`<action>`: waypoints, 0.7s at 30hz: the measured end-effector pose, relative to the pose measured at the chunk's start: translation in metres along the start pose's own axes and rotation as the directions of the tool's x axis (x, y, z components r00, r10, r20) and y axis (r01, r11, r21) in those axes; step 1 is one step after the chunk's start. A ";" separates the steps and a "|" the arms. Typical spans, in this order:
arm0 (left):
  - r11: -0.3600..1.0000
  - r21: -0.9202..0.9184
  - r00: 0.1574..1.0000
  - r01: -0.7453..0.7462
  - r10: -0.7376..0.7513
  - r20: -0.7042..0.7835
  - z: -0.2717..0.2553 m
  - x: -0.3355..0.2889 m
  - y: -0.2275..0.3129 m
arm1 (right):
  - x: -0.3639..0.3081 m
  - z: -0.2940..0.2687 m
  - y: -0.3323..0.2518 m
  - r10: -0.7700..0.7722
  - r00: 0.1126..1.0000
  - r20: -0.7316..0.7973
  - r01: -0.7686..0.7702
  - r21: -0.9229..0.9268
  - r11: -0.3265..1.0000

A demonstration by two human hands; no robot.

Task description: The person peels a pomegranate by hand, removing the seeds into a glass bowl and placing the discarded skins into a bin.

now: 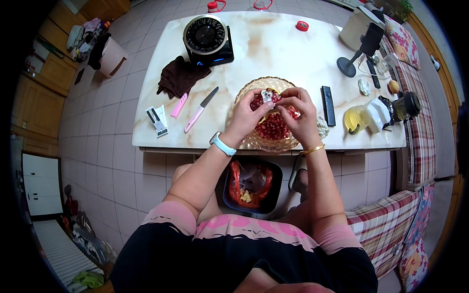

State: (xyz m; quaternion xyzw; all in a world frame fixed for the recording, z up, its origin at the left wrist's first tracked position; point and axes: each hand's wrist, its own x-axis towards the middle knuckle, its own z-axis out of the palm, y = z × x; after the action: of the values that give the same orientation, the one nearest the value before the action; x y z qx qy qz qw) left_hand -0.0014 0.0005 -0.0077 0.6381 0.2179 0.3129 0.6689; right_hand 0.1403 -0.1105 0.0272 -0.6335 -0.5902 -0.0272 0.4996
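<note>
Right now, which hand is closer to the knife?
Left. The left hand is to the knife's right, at the bowl; the right hand is farther right, across the bowl.

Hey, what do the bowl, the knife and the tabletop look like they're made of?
Bowl: glossy, amber-tinted glass or clear plastic, judging by its see-through, patterned wall. Knife: grey blade, probably metal; smooth pink handle, likely plastic. Tabletop: shiny and veined like marble, perhaps imitation.
</note>
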 end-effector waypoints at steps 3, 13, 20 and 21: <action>0.996 0.078 0.999 -0.034 0.032 0.027 -0.005 0.001 -0.007 | -0.001 -0.003 0.007 0.101 0.995 -0.009 -0.100 0.103 0.990; 0.950 0.311 0.998 -0.039 0.024 0.053 -0.008 -0.001 -0.007 | -0.006 -0.001 0.009 0.172 0.978 0.117 -0.177 0.034 0.984; 0.904 0.428 0.993 0.006 -0.055 0.101 -0.010 -0.002 0.018 | -0.002 -0.009 0.003 0.222 0.959 0.176 -0.221 -0.024 0.975; 0.895 0.446 0.994 0.010 -0.056 0.089 -0.011 -0.003 0.018 | -0.004 -0.007 0.005 0.200 0.967 0.156 -0.198 -0.026 0.980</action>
State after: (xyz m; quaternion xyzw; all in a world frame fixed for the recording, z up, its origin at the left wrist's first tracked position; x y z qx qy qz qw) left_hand -0.0131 0.0062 0.0086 0.7852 0.2607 0.2112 0.5205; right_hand 0.1464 -0.1174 0.0250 -0.6924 -0.5611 0.0703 0.4481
